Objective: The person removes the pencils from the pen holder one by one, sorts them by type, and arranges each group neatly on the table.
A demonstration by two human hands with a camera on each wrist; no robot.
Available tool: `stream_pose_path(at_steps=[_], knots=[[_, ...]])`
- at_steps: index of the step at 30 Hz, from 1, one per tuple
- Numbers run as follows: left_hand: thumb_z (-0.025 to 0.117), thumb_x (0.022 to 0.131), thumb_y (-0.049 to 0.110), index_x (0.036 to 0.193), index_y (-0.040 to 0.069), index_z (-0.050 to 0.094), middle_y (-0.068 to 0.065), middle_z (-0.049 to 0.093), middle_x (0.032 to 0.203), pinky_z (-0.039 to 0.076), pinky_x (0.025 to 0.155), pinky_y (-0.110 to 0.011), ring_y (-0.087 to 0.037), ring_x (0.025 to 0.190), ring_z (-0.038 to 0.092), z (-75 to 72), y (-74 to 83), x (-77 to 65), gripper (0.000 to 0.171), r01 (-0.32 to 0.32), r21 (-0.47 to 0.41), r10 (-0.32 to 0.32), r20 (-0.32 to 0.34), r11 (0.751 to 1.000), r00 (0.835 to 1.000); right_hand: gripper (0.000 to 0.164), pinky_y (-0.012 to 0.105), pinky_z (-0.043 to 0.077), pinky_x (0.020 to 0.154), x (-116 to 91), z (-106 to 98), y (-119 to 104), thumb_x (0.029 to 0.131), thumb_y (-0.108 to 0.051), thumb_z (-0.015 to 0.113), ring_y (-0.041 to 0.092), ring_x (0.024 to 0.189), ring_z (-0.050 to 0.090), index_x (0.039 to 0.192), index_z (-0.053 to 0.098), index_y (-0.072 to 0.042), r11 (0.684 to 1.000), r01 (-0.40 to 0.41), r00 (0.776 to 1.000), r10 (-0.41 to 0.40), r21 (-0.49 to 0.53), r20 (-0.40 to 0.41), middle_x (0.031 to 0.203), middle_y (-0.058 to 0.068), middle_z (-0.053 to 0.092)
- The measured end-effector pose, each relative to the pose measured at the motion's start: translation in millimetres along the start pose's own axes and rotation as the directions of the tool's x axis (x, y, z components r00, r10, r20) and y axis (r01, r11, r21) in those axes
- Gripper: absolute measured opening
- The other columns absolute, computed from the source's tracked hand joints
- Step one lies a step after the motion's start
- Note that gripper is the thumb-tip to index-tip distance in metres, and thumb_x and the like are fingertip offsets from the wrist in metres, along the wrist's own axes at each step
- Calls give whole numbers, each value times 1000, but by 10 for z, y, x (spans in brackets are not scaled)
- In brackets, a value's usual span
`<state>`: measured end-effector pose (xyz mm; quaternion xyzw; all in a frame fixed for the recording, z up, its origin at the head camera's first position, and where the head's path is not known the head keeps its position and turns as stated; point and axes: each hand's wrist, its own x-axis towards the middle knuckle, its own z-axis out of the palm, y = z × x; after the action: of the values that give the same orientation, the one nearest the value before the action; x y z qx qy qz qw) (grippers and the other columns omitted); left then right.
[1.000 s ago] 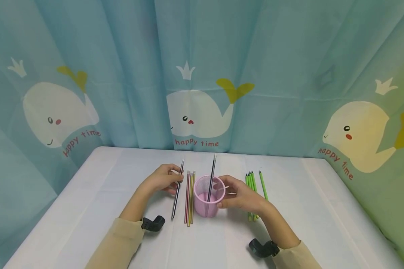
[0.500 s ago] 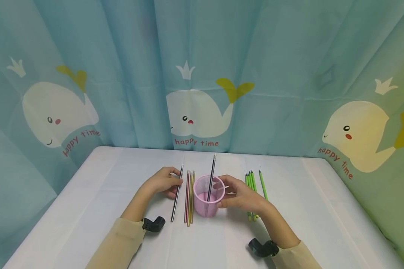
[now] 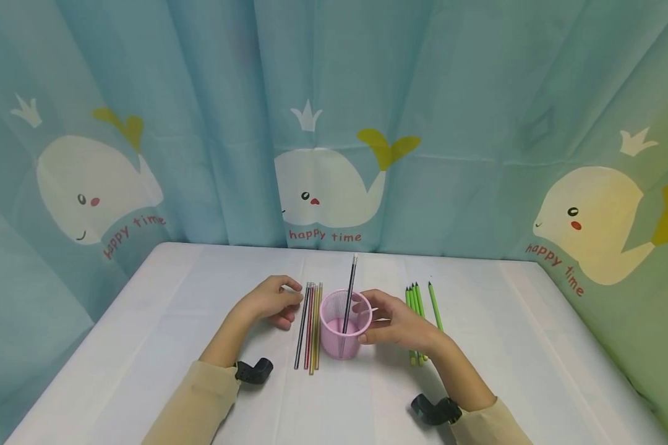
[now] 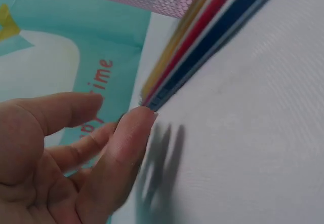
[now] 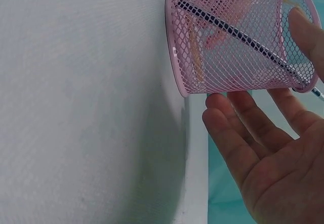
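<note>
A pink mesh pencil cup (image 3: 339, 350) stands on the white table with one black pencil (image 3: 352, 279) leaning inside it. My right hand (image 3: 399, 321) grips the cup from the right. In the right wrist view the thumb (image 5: 306, 34) lies at the rim and the fingers against the mesh wall. Left of the cup, red and gold pencils (image 3: 316, 346) lie side by side, with another black pencil (image 3: 300, 343) along their left edge. Close to that black pencil's far end is my left hand (image 3: 273, 303), fingers apart and holding nothing.
Several green pencils (image 3: 416, 296) lie right of the cup, partly hidden by the right hand, with one green pencil (image 3: 435, 304) a little apart. Behind the table (image 3: 479, 346) hangs a blue curtain (image 3: 462, 123) printed with whales.
The black pencil in my left hand was laid down and let go, moving right to sit beside the red and gold ones. My right hand and the cup have stayed put.
</note>
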<state>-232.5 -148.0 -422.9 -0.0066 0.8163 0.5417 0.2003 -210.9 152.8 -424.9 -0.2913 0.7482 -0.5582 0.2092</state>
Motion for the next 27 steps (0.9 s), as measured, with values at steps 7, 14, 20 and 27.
stream_pose_path(at_steps=[7,14,20,27], knots=[[60,100,14,131,0,56,-25,63,115,64,69,-36,-23,84,68,11,122,-11,35,-228,-74,229,9,971,973,66,44,52,104,-7,5,2,81,-9,80,38,120,59,140,50,-11,1000,-13,1000,13,5,-2,132,21,57],[62,99,19,126,9,63,-11,65,120,61,86,-39,-24,102,65,165,347,-163,28,-502,78,504,-8,862,864,66,45,51,104,0,1,1,81,-10,80,38,120,59,140,50,-11,1000,-8,1000,8,0,-6,133,20,57],[64,98,19,121,15,67,-1,59,130,55,98,-44,-25,121,57,341,399,-235,24,-601,161,605,24,783,796,66,41,52,103,-13,-1,11,82,-12,81,37,120,59,140,49,-11,1000,-15,1000,15,8,2,133,20,57],[65,97,26,130,16,64,-4,54,142,48,106,-52,-25,136,47,483,374,-241,34,-649,240,624,182,722,760,64,43,52,104,-11,-5,15,83,-12,79,37,121,59,140,49,-10,1000,-4,1000,4,12,14,133,17,58]])
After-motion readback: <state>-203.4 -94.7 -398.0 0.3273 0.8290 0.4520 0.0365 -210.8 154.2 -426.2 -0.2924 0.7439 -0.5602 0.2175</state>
